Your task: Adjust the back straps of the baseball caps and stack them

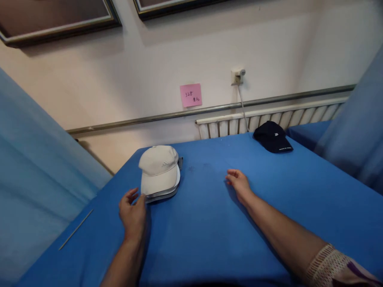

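On the left part of the blue-covered table, a white baseball cap [160,169] tops a small stack, with the brims of grey caps [163,196] showing beneath it. My left hand [133,211] is at the near left corner of the stack, fingers curved and apart, thumb close to the brims; whether it touches them I cannot tell. My right hand [238,183] hovers over the middle right of the table with loosely bent fingers and nothing in it. Far off at the back right lies a dark navy baseball cap [272,136], its brim toward the right front.
A thin grey stick [76,229] lies near the table's left edge. Blue curtains [32,171] hang on both sides. Behind the table are a metal rail [167,116], a white radiator [269,117], a plugged socket [237,77] with a cord, and a pink note [190,95].
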The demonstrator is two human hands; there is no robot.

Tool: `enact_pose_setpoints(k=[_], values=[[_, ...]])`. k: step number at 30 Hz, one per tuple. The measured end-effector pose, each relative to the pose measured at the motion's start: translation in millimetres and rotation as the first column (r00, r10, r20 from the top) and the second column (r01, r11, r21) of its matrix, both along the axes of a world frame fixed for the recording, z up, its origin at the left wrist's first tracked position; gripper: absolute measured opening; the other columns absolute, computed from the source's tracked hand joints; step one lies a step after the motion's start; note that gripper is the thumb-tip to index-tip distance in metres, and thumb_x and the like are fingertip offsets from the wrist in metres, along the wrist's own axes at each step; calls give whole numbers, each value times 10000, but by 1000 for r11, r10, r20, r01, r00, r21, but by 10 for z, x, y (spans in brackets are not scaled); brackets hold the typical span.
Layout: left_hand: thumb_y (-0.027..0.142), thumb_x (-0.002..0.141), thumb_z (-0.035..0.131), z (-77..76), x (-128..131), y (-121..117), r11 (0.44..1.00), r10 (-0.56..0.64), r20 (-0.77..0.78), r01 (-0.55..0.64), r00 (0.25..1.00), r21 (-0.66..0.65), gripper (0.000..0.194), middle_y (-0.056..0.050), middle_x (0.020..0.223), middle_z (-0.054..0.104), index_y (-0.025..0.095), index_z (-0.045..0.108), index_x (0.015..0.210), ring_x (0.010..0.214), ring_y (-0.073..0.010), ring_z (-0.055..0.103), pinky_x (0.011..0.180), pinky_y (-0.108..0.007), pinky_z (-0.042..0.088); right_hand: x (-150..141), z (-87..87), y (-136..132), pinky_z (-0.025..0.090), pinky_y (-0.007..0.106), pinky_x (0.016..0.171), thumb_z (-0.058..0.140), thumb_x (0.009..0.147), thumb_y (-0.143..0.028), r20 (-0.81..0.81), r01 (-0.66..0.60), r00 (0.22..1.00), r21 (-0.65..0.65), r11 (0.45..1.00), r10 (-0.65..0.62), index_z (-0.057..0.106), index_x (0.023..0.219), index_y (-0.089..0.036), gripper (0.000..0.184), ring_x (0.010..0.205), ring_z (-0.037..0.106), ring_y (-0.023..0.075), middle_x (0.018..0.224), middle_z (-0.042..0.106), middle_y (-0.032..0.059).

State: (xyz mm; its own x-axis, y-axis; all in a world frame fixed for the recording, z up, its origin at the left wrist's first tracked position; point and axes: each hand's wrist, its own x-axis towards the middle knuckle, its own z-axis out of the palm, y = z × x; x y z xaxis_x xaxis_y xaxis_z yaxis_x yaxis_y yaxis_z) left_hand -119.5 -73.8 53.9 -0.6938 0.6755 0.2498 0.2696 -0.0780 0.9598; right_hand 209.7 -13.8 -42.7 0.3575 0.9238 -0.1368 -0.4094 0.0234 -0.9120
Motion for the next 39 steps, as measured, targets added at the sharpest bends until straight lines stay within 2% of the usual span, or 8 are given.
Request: enact_pose_setpoints(k=[3,5,8,15,25,30,36,39], values=[[192,735,668,-21,469,72,971,-238,-124,240,963,2,229,-67,1201,611,193,663,964,1058,-191,586,880,-275,472,486,-34,298,486,172,551,704,574,-112,-77,339,935,-95,936,-346,624,923,-221,375,656,594,80,859,628,-36],[192,731,666,-107,867,155,856,-516,-122,507,848,-96,161,-86,1183,632,191,685,891,1043,-215,597,907,-317,473,875,-30,449,469,153,523,637,611,-102,-97,411,901,-123,903,-423,573,1020,-225,432,598,555,62,795,573,-59],[138,686,676,-357,1425,291,649,-759,-97,732,644,-208,137,-83,1105,666,209,706,799,1016,-241,595,970,-388,445,1425,-5,576,496,162,563,584,633,-85,-137,438,881,-123,890,-453,502,1128,-224,521,611,579,61,778,540,-65],[128,746,623,-700,1914,443,420,-902,-222,869,370,-260,177,-67,1015,683,256,714,826,1005,-256,575,1111,-443,286,2249,-70,788,552,237,631,620,680,-85,-220,341,912,-70,938,-348,510,1125,-299,506,807,661,117,972,572,-6],[162,725,656,-723,1820,568,438,-898,-90,855,431,-278,111,-36,887,700,236,724,772,924,-215,593,1008,-355,401,2294,-146,867,371,121,412,671,654,-80,-171,463,871,-25,886,-460,599,830,-192,220,529,508,55,662,529,-53],[221,746,720,-733,1769,650,551,-790,218,820,572,-154,238,-76,1004,694,189,689,980,907,-196,636,931,-351,468,2029,-32,607,397,156,419,670,587,-36,-154,227,962,-3,974,-225,658,776,-135,213,503,516,74,634,594,-3],[300,798,729,-549,1520,676,482,-624,763,852,171,203,364,-118,1101,669,178,595,1113,956,-204,678,908,-376,518,1534,86,269,363,174,389,710,592,-61,-131,-126,984,-25,992,121,697,796,-139,219,481,500,87,637,624,11],[201,810,710,-523,1437,642,507,-621,771,822,141,258,234,-61,962,684,170,627,1026,788,-133,670,777,-281,557,1405,119,215,340,181,387,708,580,-49,-89,-95,992,-42,995,91,692,775,-113,205,480,502,90,648,637,34]])
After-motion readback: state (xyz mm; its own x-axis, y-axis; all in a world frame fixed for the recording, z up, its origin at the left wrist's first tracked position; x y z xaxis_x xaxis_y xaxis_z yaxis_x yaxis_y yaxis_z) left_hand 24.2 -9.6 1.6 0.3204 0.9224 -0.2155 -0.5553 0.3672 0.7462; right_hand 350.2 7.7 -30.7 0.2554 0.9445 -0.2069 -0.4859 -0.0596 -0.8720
